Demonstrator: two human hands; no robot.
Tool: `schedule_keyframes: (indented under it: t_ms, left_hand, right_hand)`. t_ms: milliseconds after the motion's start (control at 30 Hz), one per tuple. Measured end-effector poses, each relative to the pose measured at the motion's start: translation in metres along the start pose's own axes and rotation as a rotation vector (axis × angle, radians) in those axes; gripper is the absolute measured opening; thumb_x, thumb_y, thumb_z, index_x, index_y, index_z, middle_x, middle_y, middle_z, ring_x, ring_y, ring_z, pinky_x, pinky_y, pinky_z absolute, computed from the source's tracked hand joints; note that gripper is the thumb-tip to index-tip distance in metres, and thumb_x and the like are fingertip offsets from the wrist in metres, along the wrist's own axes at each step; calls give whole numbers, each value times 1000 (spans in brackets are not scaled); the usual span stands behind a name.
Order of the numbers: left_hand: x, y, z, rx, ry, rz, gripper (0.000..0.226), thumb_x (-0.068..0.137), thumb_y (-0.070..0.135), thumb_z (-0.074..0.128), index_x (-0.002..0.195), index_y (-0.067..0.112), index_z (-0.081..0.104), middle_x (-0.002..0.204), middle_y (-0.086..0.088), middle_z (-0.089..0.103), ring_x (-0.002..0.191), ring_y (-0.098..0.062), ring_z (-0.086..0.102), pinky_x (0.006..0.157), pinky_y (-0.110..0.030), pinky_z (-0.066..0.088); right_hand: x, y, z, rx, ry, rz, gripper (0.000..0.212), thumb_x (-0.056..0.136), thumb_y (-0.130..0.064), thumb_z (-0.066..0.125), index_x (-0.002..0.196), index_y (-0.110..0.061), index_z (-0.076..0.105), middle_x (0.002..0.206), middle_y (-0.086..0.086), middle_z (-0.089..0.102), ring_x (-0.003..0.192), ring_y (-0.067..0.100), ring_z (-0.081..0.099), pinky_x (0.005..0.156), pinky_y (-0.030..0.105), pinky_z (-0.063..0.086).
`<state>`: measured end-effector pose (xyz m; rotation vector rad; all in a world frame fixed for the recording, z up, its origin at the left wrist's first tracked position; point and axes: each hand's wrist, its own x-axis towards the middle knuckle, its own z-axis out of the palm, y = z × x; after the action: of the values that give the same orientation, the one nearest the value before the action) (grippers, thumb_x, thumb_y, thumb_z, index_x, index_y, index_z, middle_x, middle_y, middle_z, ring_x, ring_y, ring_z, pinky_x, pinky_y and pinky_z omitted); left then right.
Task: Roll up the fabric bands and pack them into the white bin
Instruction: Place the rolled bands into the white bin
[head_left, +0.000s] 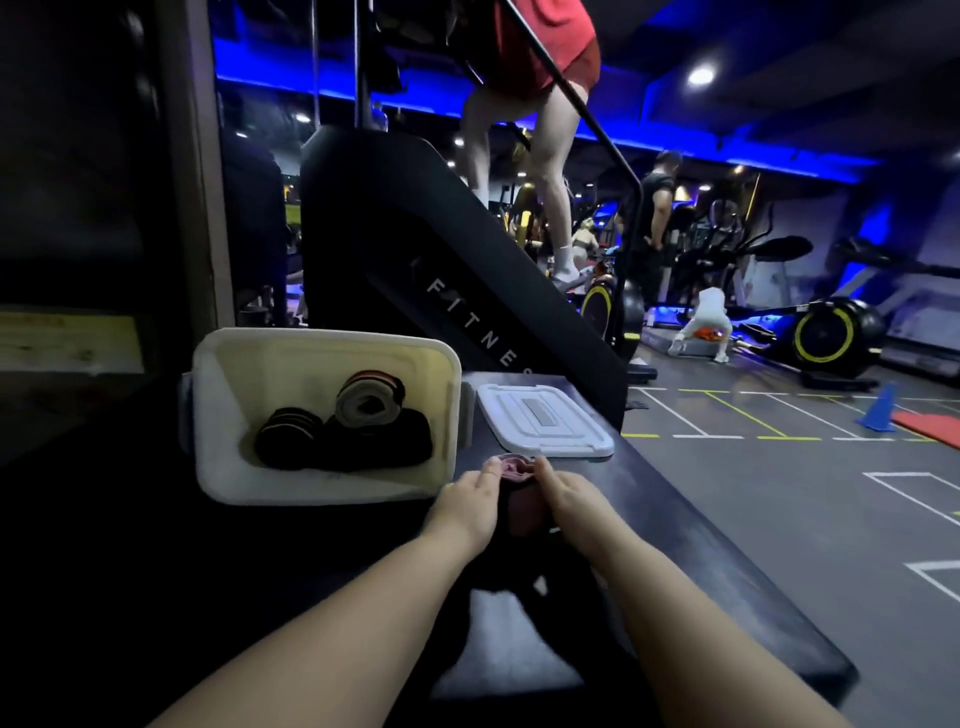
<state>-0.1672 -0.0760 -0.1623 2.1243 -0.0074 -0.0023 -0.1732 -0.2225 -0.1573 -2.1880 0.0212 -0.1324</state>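
step in hand was rolling, not packing. left hand (465, 501) and right hand (569, 499) sat close together on the dark bench (701, 545), each clamped on one side of a partly rolled band (514, 466), fingertips on the pinkish coil between them. exact finger lie under the cloth was too dark to read. the band was on the bench just right of the white bin's (332, 343) near corner and just this side of the bin lid (543, 421), touching neither as far as i could tell. the coil's axis ran left-right across the bench, hand to hand. the loose tail looked to run back from the coil toward the person, so the strip's long axis lay near-far. it was dark and blurred, so i couldn't tell how much was left to roll. the bin was open, tipped toward the camera, with several rolled bands (369, 400) already in its bottom, so my read was mid-task. next move likely called for finishing the roll, keeping the coil pinched so it didn't spring open, then carrying it left over the rim and seating it beside the others, where free space showed in the bin.
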Motion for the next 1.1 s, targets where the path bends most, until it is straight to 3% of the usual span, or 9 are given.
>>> schedule_keyframes:
  t_ms: [100,233,400,533,733,900,1000,1100]
  left_hand:
    - [-13,-8,-24,-1,37,7,56,104,46,25,134,9,55,144,-18,49,135,-29,43,102,-28,32]
    - [-27,-20,-54,-1,53,-17,55,105,43,24,139,8,50,147,-17,46,136,-29,41,105,-28,31]
    - [-35,-43,-88,-14,88,-64,59,104,46,23,140,7,48,146,-17,46,135,-29,42,108,-31,32]
    - [-37,-58,-111,33,112,-85,63,103,52,21,141,9,48,149,-16,43,138,-29,38,112,-33,29]
    - [-37,-71,-134,-14,124,-120,70,100,58,20,135,8,54,141,-18,51,132,-32,45,111,-39,35]
    - [-29,-81,-148,8,191,-126,64,102,55,24,128,8,58,133,-14,57,124,-31,51,99,-32,38]
    - [-19,-86,-162,21,265,-103,60,102,52,26,119,6,61,122,-15,61,113,-31,55,92,-34,41]
    - [-12,-87,-178,-2,377,-28,56,103,46,30,116,2,63,123,-19,59,115,-35,53,96,-36,42]
  right_hand:
    - [-8,-15,18,-44,-5,-24,81,76,-80,26,93,-14,70,101,4,71,98,22,65,89,44,53]
    - [-14,-35,42,-130,-30,-48,66,90,-70,28,94,-18,69,106,5,69,100,24,64,91,42,51]
    - [-17,-57,76,-166,-45,-83,58,94,-66,29,87,-20,64,102,5,68,97,24,63,87,38,50]
    - [-15,-72,98,-164,-59,-116,58,96,-62,32,93,-15,66,104,7,66,99,23,61,87,37,47]
    - [-11,-90,119,-220,-40,-164,59,95,-65,31,109,-20,65,120,5,63,114,23,56,93,37,44]
    - [-4,-98,132,-217,-69,-194,53,98,-56,35,114,-14,64,121,8,62,116,26,54,84,32,38]
    - [4,-108,145,-152,-63,-287,34,98,-51,42,96,-23,62,107,4,66,103,22,59,79,32,42]
    - [16,-122,156,-106,-59,-355,22,97,-51,44,83,-36,51,96,-2,59,92,15,54,74,29,34]
